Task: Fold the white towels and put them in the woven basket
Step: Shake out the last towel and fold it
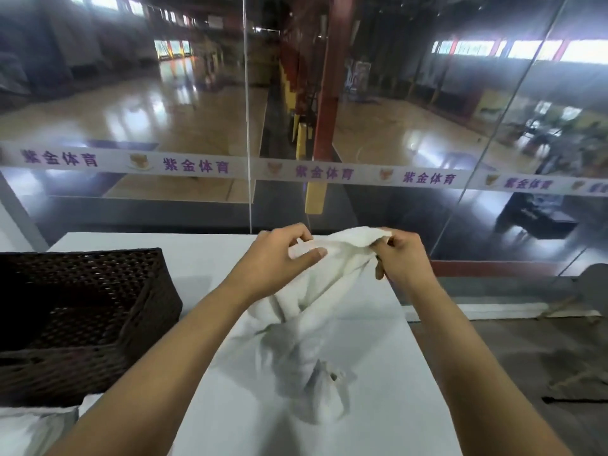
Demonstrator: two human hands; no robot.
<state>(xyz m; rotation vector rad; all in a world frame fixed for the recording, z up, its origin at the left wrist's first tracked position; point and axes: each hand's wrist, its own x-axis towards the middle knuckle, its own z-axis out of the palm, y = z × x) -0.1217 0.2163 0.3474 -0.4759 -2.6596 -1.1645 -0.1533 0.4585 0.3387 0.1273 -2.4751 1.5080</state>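
A crumpled white towel [316, 317] hangs in the air above the white table [210, 264], its lower end bunched on the tabletop. My left hand [279, 261] pinches the towel's upper edge on the left. My right hand [401, 258] pinches the same edge on the right, a short span of cloth stretched between the two. The dark brown woven basket [154, 291] stands on the table's left side, and its visible inside looks dark and holds nothing I can make out.
More white cloth [36, 426] lies at the near left corner, below the basket. A glass wall [329, 176] with a printed banner strip rises just behind the table. The table's right edge drops to a grey floor [526, 357].
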